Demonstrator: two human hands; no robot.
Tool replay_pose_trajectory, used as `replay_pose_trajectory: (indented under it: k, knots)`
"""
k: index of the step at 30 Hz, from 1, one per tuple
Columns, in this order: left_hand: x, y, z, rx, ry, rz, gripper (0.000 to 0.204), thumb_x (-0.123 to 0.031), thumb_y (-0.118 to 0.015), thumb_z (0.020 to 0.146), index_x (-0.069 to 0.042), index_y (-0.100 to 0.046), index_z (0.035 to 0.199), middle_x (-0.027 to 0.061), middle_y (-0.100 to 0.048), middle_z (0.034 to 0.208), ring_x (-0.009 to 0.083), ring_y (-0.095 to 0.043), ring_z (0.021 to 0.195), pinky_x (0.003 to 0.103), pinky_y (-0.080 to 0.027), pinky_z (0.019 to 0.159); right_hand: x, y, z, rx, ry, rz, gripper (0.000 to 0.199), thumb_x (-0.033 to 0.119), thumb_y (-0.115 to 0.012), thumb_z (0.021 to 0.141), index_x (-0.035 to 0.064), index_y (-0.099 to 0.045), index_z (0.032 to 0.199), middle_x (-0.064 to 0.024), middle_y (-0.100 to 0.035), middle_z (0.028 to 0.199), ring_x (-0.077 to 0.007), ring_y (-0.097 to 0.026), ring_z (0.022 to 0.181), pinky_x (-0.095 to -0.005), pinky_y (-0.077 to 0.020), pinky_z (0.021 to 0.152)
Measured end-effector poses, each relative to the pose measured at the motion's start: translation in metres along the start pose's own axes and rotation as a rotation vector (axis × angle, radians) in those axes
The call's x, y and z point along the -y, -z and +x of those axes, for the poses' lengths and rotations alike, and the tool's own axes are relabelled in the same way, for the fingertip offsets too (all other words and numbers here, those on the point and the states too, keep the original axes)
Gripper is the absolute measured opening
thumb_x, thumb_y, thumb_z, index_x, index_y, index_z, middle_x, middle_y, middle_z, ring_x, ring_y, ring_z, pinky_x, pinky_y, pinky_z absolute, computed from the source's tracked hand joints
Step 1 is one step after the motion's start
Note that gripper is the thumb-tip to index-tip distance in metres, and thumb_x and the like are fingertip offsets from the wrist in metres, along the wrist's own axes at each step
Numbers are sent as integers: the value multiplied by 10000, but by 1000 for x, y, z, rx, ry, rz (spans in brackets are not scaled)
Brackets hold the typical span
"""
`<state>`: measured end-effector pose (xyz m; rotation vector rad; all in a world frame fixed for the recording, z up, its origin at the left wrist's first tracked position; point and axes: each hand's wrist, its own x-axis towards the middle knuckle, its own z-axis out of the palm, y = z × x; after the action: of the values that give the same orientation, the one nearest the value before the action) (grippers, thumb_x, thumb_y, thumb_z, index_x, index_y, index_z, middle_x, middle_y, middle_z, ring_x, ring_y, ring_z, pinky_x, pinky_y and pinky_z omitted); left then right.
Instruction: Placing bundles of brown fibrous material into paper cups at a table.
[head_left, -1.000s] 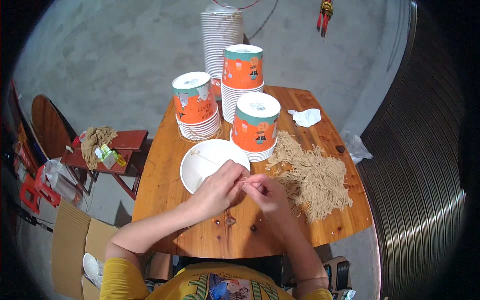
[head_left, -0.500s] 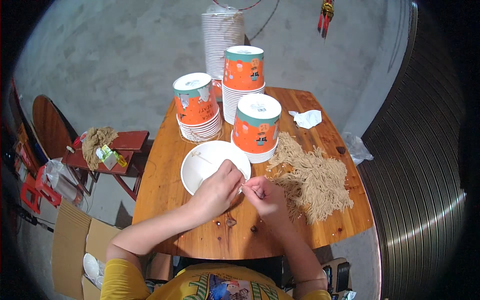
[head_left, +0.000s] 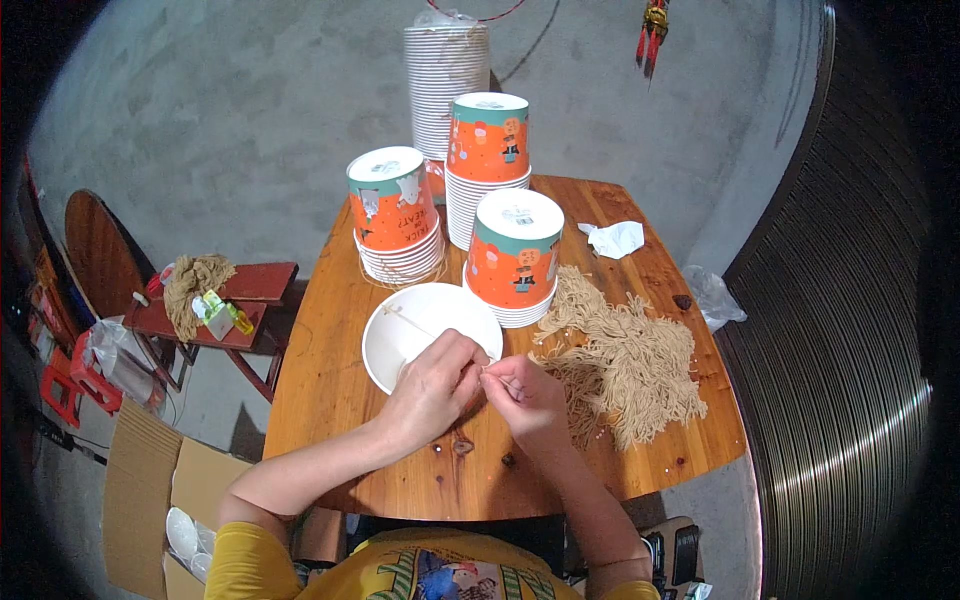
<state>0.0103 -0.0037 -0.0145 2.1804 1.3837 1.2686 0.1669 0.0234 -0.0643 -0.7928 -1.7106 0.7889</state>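
Observation:
A paper bucket point(head_left: 385, 345) with a white inside lies tipped on the wooden table, its mouth toward me. A thin beige cord point(head_left: 408, 321) runs across its inside. Over the bucket's near right rim, my left hand point(head_left: 438, 388) is closed, its fingertips partly hidden. Beside it, touching or nearly touching, my right hand point(head_left: 525, 395) pinches a light cord end at the rim. Right of my hands lies a loose heap of beige cords point(head_left: 640, 370).
Upside-down orange and green bucket stacks stand behind: one left point(head_left: 393, 215), one near point(head_left: 515, 250), one farther back point(head_left: 488, 140). A tall white-rimmed stack point(head_left: 446, 90) rises at the back. Crumpled white tissue point(head_left: 615, 239) lies right. A red bench point(head_left: 225, 300) stands left, a cardboard box point(head_left: 140, 500) lower left.
My hands have shifted slightly at the bucket's rim, and the right fingers have changed their pinch on the cord. The stacks and cord heap stay put.

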Motion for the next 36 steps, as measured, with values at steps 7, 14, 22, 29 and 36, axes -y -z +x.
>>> replay_pose_trajectory:
  k: [7,14,22,29,36]
  knots:
    - [3,0,0,2,-6,-48,72,-17,-598,840,-3,-547,888,136,-563,865,310,-605,762,372,-491,649,0,0,0,-11,-12,-18,89,49,-666,846,48,-592,894,-31,-584,664,-77,-511,555,-253,-404,511]
    - [12,2,4,102,215,-328,74,-13,-588,867,-31,-530,909,43,-535,792,128,-527,706,254,-446,654,1,1,0,13,-73,76,71,32,-649,862,47,-588,895,27,-525,628,-27,-456,563,-220,-363,499]
    - [22,9,12,274,527,-816,176,17,-595,875,-41,-504,1014,-10,-539,887,61,-509,816,189,-436,748,-15,-1,-2,11,-111,166,85,32,-632,876,42,-600,955,6,-563,658,-36,-487,579,-221,-397,517]
    - [27,10,16,302,602,-869,225,33,-621,846,-40,-508,1028,3,-561,896,72,-540,823,195,-454,762,3,0,0,-48,-31,-7,127,43,-649,869,52,-593,983,-51,-605,715,-102,-554,583,-260,-447,546]
    - [28,8,18,304,668,-990,215,10,-654,823,-40,-528,990,0,-571,833,74,-558,763,197,-465,728,-1,5,-2,-28,48,-137,210,39,-675,831,86,-587,1016,-60,-577,765,-174,-574,616,-288,-454,547]
